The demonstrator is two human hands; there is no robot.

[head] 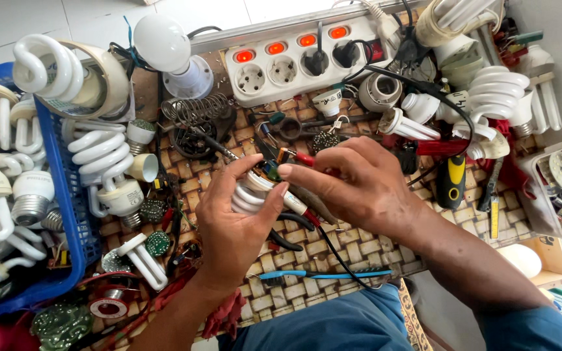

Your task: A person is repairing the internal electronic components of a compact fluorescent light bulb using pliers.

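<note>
My left hand [232, 224] grips a white spiral lamp tube [247, 197] with its small circuit board exposed at the top. My right hand [352, 182] pinches the top of that lamp's board with thumb and forefinger, and red and black probe leads [310, 218] run under it toward my lap. Both hands meet over the middle of a woven mat [352, 244] on the bench.
A white power strip [294, 58] with lit red switches lies at the back. A blue basket [66, 188] of spiral lamps stands left. Loose lamps, bases and a round bulb [162, 40] crowd the bench. A yellow-black screwdriver [451, 180] lies right, a clear parts box [557, 188] far right.
</note>
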